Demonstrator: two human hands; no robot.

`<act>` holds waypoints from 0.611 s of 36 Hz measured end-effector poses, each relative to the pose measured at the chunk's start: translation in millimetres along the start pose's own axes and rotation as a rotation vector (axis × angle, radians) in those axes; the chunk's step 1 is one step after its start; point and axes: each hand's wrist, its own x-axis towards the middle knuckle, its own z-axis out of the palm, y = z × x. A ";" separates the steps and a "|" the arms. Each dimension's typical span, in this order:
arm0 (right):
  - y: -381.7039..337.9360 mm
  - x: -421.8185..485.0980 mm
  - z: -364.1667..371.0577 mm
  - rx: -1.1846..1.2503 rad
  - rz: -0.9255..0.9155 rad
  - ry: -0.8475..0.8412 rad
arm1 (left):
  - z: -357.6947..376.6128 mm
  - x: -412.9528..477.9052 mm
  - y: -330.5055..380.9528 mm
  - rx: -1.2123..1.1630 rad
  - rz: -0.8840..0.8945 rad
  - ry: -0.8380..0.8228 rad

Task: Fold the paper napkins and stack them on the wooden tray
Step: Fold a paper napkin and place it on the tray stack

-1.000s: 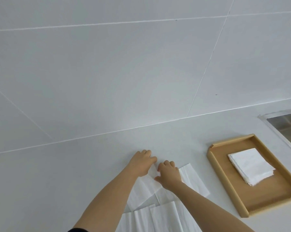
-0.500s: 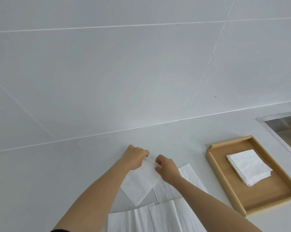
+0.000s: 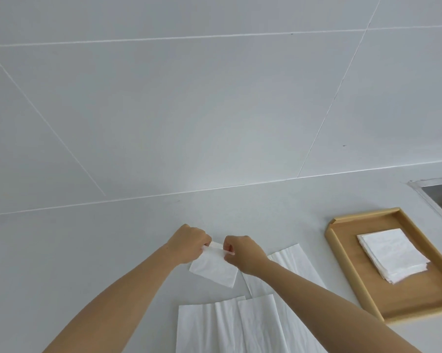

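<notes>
A small folded white napkin [image 3: 213,270] hangs from its top edge just above the white counter. My left hand [image 3: 189,244] pinches its upper left corner and my right hand [image 3: 242,253] pinches its upper right corner. Several unfolded white napkins [image 3: 225,324] lie flat on the counter below my arms, one reaching out to the right [image 3: 295,266]. The wooden tray [image 3: 342,268] sits at the right with a stack of folded napkins [image 3: 390,253] inside it.
A white tiled wall [image 3: 189,110] rises behind the counter [image 3: 74,250]. A steel sink [image 3: 441,197] is set into the counter at the far right, just beyond the tray.
Both hands lifted the napkin off the pile and folded it smaller. It now hangs as a small rectangle between my fingers, shifted slightly left.
</notes>
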 end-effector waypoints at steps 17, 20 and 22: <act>13.9 4.4 1.0 -0.104 0.061 -0.030 | 22.2 -14.8 -10.4 -0.278 -0.191 -0.107; 14.4 12.0 1.4 -0.133 0.094 -0.004 | 22.9 -7.7 -7.5 -0.356 -0.234 -0.126; 14.6 16.6 3.4 -0.141 0.117 0.000 | 24.2 -2.8 -5.6 -0.390 -0.251 -0.145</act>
